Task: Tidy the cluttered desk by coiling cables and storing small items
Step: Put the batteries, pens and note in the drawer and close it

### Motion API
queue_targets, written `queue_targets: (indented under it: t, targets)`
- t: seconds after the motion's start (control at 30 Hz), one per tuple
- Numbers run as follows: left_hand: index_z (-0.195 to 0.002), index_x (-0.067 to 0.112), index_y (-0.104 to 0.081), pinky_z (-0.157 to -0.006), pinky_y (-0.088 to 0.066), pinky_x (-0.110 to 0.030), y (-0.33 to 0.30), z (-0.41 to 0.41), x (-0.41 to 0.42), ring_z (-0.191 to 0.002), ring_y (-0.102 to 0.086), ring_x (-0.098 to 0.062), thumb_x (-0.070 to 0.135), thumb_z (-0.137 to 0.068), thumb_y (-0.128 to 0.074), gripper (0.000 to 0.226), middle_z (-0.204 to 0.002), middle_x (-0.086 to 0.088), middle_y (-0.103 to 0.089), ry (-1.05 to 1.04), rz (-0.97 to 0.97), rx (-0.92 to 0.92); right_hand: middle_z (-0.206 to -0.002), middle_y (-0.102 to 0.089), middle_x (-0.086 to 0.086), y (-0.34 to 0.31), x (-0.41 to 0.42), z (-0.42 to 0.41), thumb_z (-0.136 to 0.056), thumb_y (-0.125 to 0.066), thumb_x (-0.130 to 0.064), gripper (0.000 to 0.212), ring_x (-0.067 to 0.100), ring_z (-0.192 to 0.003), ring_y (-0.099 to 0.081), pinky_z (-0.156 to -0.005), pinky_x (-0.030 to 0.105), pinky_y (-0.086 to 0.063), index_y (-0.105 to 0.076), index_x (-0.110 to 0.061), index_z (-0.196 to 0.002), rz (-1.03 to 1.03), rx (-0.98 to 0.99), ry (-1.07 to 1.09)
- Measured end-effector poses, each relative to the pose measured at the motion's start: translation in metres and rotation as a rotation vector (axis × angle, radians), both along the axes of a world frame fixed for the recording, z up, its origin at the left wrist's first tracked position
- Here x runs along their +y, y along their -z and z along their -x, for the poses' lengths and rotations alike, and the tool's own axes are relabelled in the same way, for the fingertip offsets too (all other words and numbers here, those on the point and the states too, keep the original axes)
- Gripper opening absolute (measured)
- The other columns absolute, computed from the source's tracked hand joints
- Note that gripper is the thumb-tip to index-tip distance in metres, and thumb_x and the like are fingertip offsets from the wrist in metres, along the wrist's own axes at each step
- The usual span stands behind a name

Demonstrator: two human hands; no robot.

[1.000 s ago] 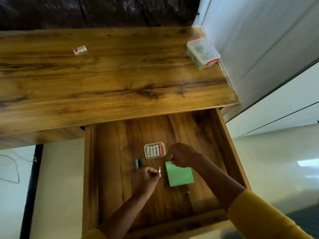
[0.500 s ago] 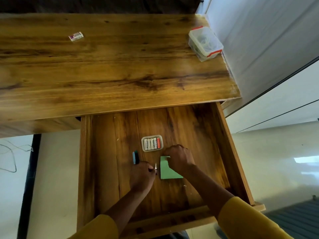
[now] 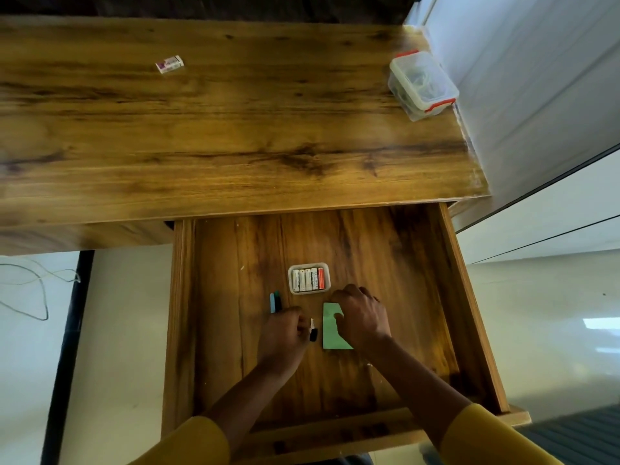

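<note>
The wooden drawer (image 3: 449, 297) stands pulled open under the desk top (image 3: 235, 146). Inside it, my right hand (image 3: 362, 318) lies over a green sticky-note pad (image 3: 330, 333), with fingers curled at the pad's far edge and thumb on top. Just to the left, my left hand (image 3: 285, 333) pinches a small black item with a white tip (image 3: 313, 330) close to the drawer floor. A white tray of batteries (image 3: 309, 278) sits just beyond both hands. Two pens (image 3: 275, 302), one light blue and one dark, lie partly under my left hand.
On the desk top a small white and purple box (image 3: 170, 64) lies at the far left, and a clear lidded container with red clips (image 3: 422, 83) stands at the far right corner by the wall. A thin cable (image 3: 33, 286) trails on the floor at the left.
The green pad has come down flat on the drawer floor, with more of it under my right hand. My left hand has lowered the small item, whose black body now shows.
</note>
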State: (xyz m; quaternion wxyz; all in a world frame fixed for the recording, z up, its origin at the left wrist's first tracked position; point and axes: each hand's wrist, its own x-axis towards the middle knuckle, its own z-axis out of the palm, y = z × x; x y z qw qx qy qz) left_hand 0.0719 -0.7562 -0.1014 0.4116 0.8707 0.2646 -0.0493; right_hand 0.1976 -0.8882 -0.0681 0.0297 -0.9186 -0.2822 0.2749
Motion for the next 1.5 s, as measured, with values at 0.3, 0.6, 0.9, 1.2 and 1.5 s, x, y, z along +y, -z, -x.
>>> queue_targets:
  t: [0.3, 0.6, 0.9, 1.2, 1.5]
  targets:
    - [-0.13, 0.024, -0.067, -0.102, -0.051, -0.022, -0.003, 0.008, -0.001, -0.121, -0.057, -0.006, 0.029, -0.101, -0.063, 0.03, -0.134, 0.01, -0.056, 0.33, -0.147, -0.056, -0.162, -0.023, 0.003, 0.007, -0.008, 0.038, -0.091, -0.075, -0.037, 0.077, 0.032, -0.146, -0.032, -0.106, 0.046, -0.052, -0.033, -0.033, -0.155, 0.069, 0.014, 0.063]
    - [-0.128, 0.025, -0.066, -0.103, -0.05, -0.024, 0.001, 0.014, -0.003, -0.124, -0.056, -0.008, 0.023, -0.098, -0.068, 0.03, -0.13, 0.011, -0.061, 0.305, -0.139, -0.029, -0.167, -0.013, 0.007, 0.012, -0.014, 0.04, -0.087, -0.079, -0.034, 0.086, 0.036, -0.153, -0.018, -0.111, 0.051, -0.048, -0.03, -0.032, -0.157, 0.048, 0.03, -0.016]
    - [-0.128, 0.025, -0.068, -0.104, -0.051, -0.025, -0.004, 0.013, -0.004, -0.122, -0.058, -0.006, 0.027, -0.099, -0.066, 0.029, -0.129, 0.01, -0.063, 0.258, -0.122, -0.067, -0.163, -0.026, 0.007, 0.003, -0.013, 0.044, -0.089, -0.076, -0.039, 0.073, 0.035, -0.151, -0.025, -0.114, 0.051, -0.043, -0.04, -0.034, -0.153, 0.034, -0.051, -0.03]
    - [-0.123, 0.023, -0.072, -0.093, -0.056, -0.021, -0.049, -0.013, 0.045, -0.106, -0.064, -0.001, 0.028, -0.094, -0.07, 0.03, -0.12, 0.009, -0.068, 0.052, -0.143, -0.235, -0.124, -0.07, 0.001, -0.028, 0.041, 0.026, -0.084, -0.081, -0.024, 0.037, 0.028, -0.113, -0.066, -0.078, 0.041, -0.06, -0.072, -0.022, -0.12, -0.397, -0.266, -0.002]
    - [-0.12, 0.025, -0.07, -0.085, -0.059, -0.035, -0.078, -0.056, 0.166, -0.101, -0.067, -0.004, 0.029, -0.096, -0.072, 0.024, -0.114, 0.009, -0.072, -0.164, -0.262, -0.406, -0.126, -0.069, -0.001, -0.08, 0.164, -0.047, -0.094, -0.059, -0.035, 0.03, 0.03, -0.114, -0.063, -0.074, 0.037, -0.056, -0.068, -0.025, -0.121, -0.591, -0.327, -0.111]
